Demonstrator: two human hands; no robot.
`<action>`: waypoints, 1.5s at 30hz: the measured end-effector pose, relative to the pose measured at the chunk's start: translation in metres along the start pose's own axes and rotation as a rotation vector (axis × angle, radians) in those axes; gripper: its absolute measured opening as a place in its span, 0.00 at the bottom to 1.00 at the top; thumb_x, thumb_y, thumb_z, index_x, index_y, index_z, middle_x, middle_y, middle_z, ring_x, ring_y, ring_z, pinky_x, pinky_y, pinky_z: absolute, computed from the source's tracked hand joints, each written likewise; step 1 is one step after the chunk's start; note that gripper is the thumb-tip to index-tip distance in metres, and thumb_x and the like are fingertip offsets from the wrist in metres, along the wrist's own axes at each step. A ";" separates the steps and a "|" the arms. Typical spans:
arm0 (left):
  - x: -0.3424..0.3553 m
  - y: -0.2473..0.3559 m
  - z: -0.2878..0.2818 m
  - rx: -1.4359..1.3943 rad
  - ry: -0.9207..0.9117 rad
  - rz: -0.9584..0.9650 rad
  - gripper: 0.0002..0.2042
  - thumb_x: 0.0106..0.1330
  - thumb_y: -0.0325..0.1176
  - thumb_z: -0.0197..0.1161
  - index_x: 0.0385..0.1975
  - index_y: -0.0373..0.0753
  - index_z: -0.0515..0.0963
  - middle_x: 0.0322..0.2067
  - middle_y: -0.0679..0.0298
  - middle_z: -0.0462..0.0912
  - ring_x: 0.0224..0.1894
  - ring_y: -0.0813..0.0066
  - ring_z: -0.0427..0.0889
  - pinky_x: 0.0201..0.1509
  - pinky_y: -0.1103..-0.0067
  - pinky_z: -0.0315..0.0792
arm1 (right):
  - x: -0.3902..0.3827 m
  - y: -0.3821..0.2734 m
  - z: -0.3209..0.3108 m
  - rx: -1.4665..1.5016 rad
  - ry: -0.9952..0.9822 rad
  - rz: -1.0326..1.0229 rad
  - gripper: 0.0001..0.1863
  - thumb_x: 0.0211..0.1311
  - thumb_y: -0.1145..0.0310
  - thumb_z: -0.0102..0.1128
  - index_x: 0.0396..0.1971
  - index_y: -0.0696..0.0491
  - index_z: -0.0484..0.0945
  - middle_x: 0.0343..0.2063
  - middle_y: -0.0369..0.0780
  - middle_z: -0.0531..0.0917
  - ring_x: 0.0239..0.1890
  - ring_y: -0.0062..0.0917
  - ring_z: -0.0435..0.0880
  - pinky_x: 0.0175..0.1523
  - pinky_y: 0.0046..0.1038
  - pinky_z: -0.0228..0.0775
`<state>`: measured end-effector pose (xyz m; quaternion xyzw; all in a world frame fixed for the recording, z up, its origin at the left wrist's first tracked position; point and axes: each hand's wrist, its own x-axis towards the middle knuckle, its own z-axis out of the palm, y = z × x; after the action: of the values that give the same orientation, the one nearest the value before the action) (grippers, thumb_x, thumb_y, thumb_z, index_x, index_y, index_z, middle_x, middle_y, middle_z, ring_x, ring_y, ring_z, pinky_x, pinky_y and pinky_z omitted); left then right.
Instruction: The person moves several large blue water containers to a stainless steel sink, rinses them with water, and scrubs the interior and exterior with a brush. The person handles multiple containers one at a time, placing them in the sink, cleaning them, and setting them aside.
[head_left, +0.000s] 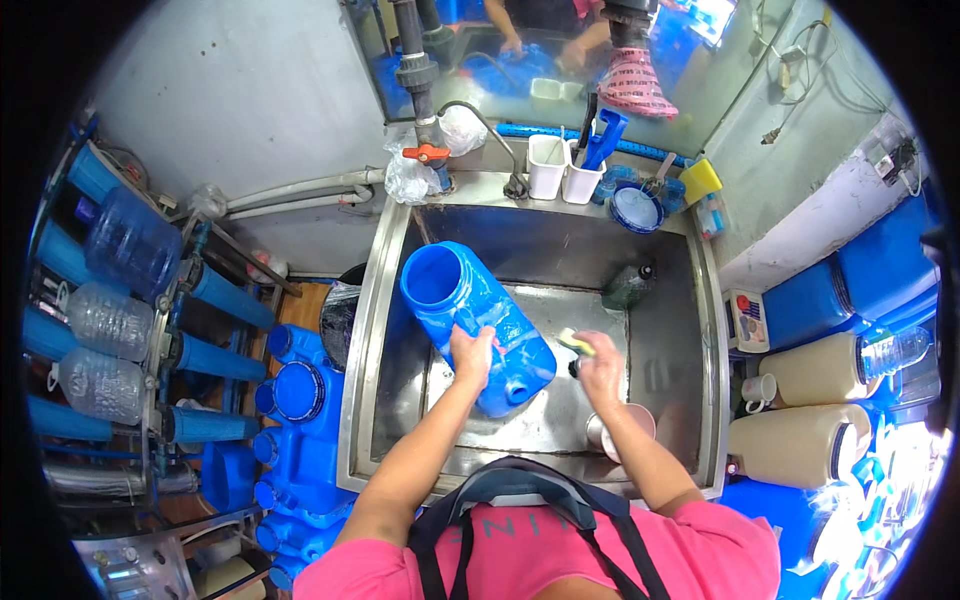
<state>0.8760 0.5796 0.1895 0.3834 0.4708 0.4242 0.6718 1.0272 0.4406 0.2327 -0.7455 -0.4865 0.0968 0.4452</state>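
A blue plastic jug [518, 338] leans at a slant inside the steel sink [368, 340], its wide uncapped mouth pointing up and to the left. Wet, soapy-looking streaks show on its side. My left hand [474, 356] is closed round the jug's handle, which it partly covers. To the right of the jug, apart from it, my right hand [603, 370] grips a small yellow-and-white sponge [576, 342]; my fingers hide part of it. Below my right forearm stands a pale round tub [645, 425], partly covered by the arm.
A dark green bottle [628, 287] is in the sink's far right corner. White holders [547, 166] with brushes, a round blue-rimmed lid [636, 208] and a yellow sponge [702, 178] line the back ledge. Blue jugs [300, 390] stand at left, beige containers [795, 445] at right.
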 end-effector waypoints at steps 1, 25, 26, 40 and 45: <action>-0.001 0.006 -0.006 -0.009 -0.040 0.049 0.10 0.55 0.19 0.55 0.36 0.37 0.70 0.21 0.63 0.73 0.17 0.76 0.73 0.17 0.76 0.74 | -0.005 0.002 0.007 0.125 0.029 -0.093 0.15 0.50 0.71 0.59 0.40 0.48 0.80 0.47 0.48 0.79 0.51 0.40 0.78 0.52 0.34 0.71; 0.048 0.008 -0.129 0.830 0.086 -0.071 0.07 0.50 0.23 0.61 0.29 0.37 0.73 0.10 0.65 0.70 0.10 0.75 0.71 0.13 0.75 0.65 | 0.028 0.192 0.161 -0.118 0.126 0.339 0.19 0.64 0.62 0.47 0.52 0.52 0.74 0.54 0.48 0.73 0.55 0.44 0.68 0.61 0.43 0.56; 0.056 0.005 -0.130 0.826 0.087 -0.094 0.08 0.49 0.24 0.62 0.28 0.38 0.73 0.11 0.65 0.71 0.11 0.75 0.72 0.15 0.75 0.66 | -0.008 0.177 0.152 -0.270 0.105 0.413 0.20 0.64 0.62 0.47 0.55 0.52 0.71 0.54 0.50 0.71 0.55 0.46 0.66 0.62 0.43 0.55; 0.048 0.017 -0.100 1.361 0.069 0.101 0.28 0.55 0.28 0.57 0.59 0.47 0.60 0.36 0.46 0.80 0.40 0.46 0.80 0.46 0.61 0.71 | 0.086 0.203 0.186 -0.016 0.097 0.306 0.17 0.58 0.65 0.51 0.47 0.48 0.77 0.41 0.44 0.78 0.45 0.40 0.73 0.51 0.45 0.63; 0.049 0.023 -0.085 1.590 0.002 0.081 0.31 0.57 0.28 0.54 0.63 0.50 0.56 0.37 0.47 0.79 0.40 0.47 0.79 0.46 0.59 0.72 | 0.073 0.157 0.206 -0.128 0.129 0.226 0.15 0.57 0.66 0.49 0.42 0.46 0.79 0.37 0.42 0.78 0.42 0.39 0.73 0.47 0.40 0.62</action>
<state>0.7991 0.6427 0.1729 0.7645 0.6187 -0.0146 0.1806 1.0457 0.5962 0.0142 -0.8272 -0.3748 0.0670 0.4133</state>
